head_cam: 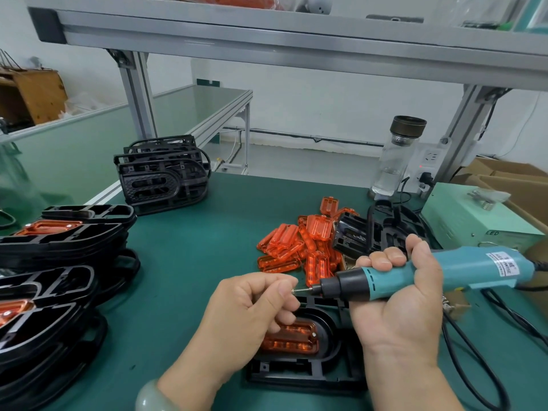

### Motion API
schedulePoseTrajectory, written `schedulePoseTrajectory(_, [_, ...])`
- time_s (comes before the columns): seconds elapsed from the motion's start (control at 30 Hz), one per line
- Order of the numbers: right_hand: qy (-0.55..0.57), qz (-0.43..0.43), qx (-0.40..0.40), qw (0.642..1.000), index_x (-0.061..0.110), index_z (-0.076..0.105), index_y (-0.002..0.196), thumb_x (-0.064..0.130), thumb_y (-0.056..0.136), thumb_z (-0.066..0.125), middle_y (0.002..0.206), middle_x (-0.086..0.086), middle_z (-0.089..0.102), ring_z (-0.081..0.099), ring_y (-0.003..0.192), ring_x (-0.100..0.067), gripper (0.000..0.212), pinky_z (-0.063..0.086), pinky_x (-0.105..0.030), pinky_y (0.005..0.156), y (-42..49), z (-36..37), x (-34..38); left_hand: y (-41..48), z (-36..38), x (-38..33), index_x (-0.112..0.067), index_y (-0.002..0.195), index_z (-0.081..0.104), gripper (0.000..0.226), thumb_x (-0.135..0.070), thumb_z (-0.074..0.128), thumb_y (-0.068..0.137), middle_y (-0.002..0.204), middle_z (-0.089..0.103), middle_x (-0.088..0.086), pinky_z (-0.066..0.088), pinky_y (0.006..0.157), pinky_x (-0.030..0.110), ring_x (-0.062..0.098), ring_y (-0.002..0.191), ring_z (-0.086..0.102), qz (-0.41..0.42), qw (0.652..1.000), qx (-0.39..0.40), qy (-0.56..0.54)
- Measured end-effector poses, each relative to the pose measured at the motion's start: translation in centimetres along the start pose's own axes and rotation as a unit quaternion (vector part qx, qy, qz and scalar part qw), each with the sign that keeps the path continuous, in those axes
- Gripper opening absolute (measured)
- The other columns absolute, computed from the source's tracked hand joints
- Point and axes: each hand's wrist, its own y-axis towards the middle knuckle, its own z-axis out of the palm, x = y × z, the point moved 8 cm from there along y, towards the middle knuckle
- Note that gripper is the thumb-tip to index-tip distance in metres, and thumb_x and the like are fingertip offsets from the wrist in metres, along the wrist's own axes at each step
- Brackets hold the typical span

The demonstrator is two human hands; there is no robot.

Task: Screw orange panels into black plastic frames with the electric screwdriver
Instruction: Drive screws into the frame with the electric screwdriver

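Observation:
My right hand [406,295] grips the teal electric screwdriver [421,274], held level with its bit pointing left. My left hand [252,304] pinches a small screw [293,290] at the bit's tip. Below both hands a black plastic frame [323,360] lies on the green mat with an orange panel [292,339] seated in it. One screw shows at the panel's right end. A loose pile of orange panels [299,247] lies behind the hands.
Finished frames with orange panels are stacked at the left [59,253]. Empty black frames [163,173] stand at the back left, more [382,229] at the right. A glass bottle [397,155], a pale green power box [474,218] and the screwdriver's cable [474,351] are at the right.

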Motion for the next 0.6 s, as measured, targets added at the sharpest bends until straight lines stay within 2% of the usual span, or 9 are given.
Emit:
schedulePoseTrajectory(0.07, [0.007,0.003,-0.003,1.0,0.027,0.055,0.085,0.026,0.093,0.055,0.06,0.013,0.047,0.045,0.049,-0.004,0.008,0.046,-0.02,0.058,0.1,0.0,0.1,0.2,-0.9,0.2,-0.026,0.084,0.075,0.01,-0.025,0.065,0.084,0.074,0.073,0.002,0.046,0.051,0.015,0.008,0.06,0.065,-0.013,1.0,-0.017,0.015])
schedulePoseTrajectory(0.17, [0.012,0.006,-0.006,1.0,0.027,0.055,0.084,0.025,0.092,0.056,0.059,0.013,0.046,0.044,0.048,-0.004,0.008,0.045,-0.02,0.058,0.1,0.1,0.2,0.5,-2.2,0.6,-0.027,0.081,0.072,0.016,-0.013,0.065,0.085,0.073,0.072,-0.006,0.045,0.055,0.012,0.002,0.058,0.063,-0.017,0.993,-0.029,0.114])
schedulePoseTrajectory(0.27, [0.011,0.009,-0.01,1.0,0.026,0.055,0.083,0.025,0.093,0.056,0.059,0.012,0.046,0.044,0.048,-0.004,0.01,0.045,-0.02,0.057,0.3,0.0,0.1,0.7,-3.0,0.6,-0.034,0.074,0.07,0.018,-0.017,0.072,0.08,0.072,0.07,-0.014,0.043,0.061,0.007,-0.003,0.061,0.06,-0.006,0.971,-0.011,0.237])
schedulePoseTrajectory(0.37, [0.01,0.009,-0.011,1.0,0.026,0.055,0.085,0.024,0.093,0.057,0.059,0.012,0.047,0.045,0.048,-0.004,0.008,0.046,-0.02,0.058,0.4,0.0,0.1,0.7,-3.6,1.2,-0.037,0.069,0.07,0.019,-0.021,0.078,0.074,0.072,0.064,-0.008,0.039,0.06,0.006,-0.003,0.062,0.056,-0.005,0.95,0.017,0.311])
schedulePoseTrajectory(0.47, [0.004,0.009,-0.011,1.0,0.026,0.054,0.087,0.024,0.093,0.056,0.06,0.012,0.047,0.045,0.048,-0.005,0.007,0.047,-0.019,0.057,0.5,-0.2,0.2,0.6,-3.5,2.0,-0.041,0.078,0.069,0.018,-0.03,0.081,0.069,0.08,0.059,-0.012,0.038,0.065,0.007,-0.005,0.069,0.053,-0.018,0.933,0.068,0.353])
schedulePoseTrajectory(0.6, [-0.013,0.009,0.0,1.0,0.026,0.052,0.088,0.022,0.09,0.058,0.059,0.012,0.046,0.044,0.048,-0.006,0.007,0.046,-0.02,0.057,0.6,-0.2,0.3,0.4,-3.1,2.8,-0.046,0.097,0.064,0.037,-0.04,0.082,0.066,0.092,0.054,-0.019,0.035,0.072,0.003,-0.011,0.082,0.049,-0.031,0.91,0.12,0.397])
